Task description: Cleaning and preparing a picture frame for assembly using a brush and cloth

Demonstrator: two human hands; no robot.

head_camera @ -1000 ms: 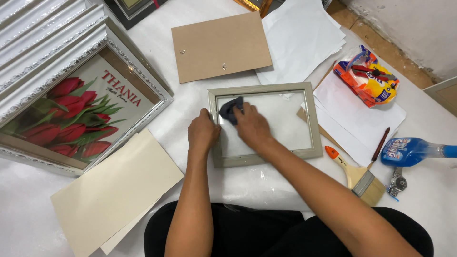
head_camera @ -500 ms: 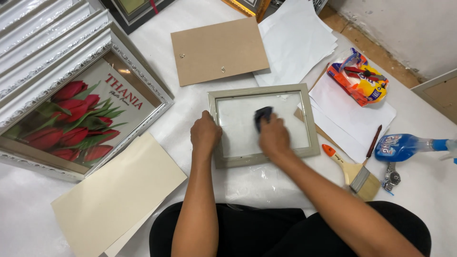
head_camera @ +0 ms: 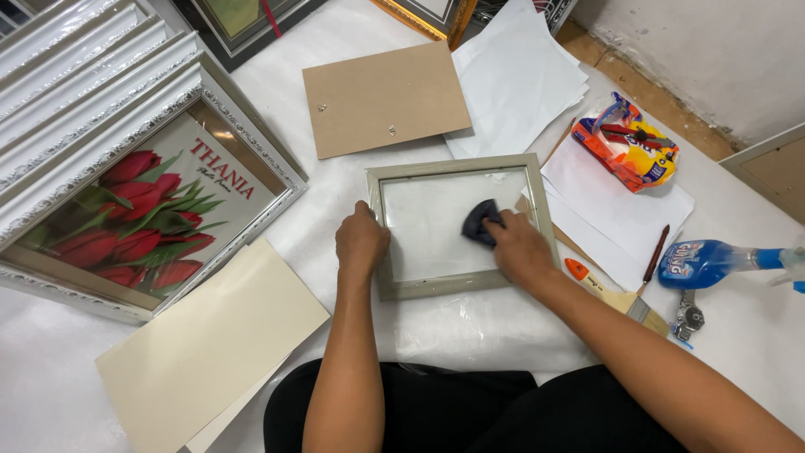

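Grey-green wood frames a pane of glass at the centre of the picture — this small picture frame (head_camera: 459,286) lies flat on a bench (head_camera: 335,50) covered in white sheeting. The left hand (head_camera: 361,242) rests on the frame's left rail, its fingers curled over the edge and pressing it down. The right hand (head_camera: 517,248) lies on the right part of the glass, its fingers clenched around a dark blue cloth (head_camera: 480,222) that touches the pane.

Just above the frame, towards the upper middle, lies a brown backing board (head_camera: 386,98), and beside it to the right a stack of white paper sheets (head_camera: 520,75). At the left of the picture stands out a large ornate white frame (head_camera: 243,126) holding a print of red tulips. A cream card (head_camera: 210,344) sits at the lower left, near the left forearm. At the right, on more white paper, lies a colourful plastic packet (head_camera: 629,143); below it are a blue spray bottle (head_camera: 713,262), a dark pencil (head_camera: 656,253), a paintbrush (head_camera: 633,306) with an orange-tipped handle and a wristwatch (head_camera: 689,315) — all near the right forearm.
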